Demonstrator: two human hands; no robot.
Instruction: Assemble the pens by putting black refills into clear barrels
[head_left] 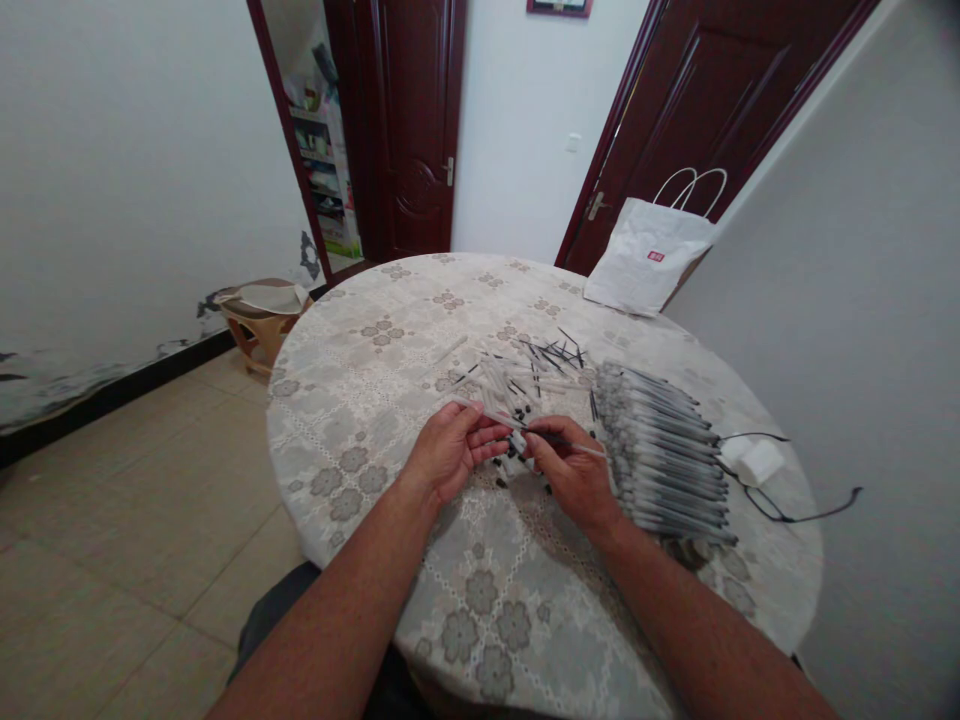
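My left hand (450, 450) and right hand (571, 470) are covering the middle of the thin pen part (499, 418) I'm gripping, so the exact grip isn't showing. Small black bits (525, 400) by my fingers are looking too tiny to ID. The picture's bottom edge is cutting off both forearms and the table (390, 340) front. Red mark on the white bag (645, 265) is reading too small; the frame up top is getting cropped.

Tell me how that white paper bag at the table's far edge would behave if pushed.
The white paper bag looks light and probably slides easily on the tablecloth. It leans rather than stands, so it may flop flat. Its thin handles look floppy, likely poor for steering.
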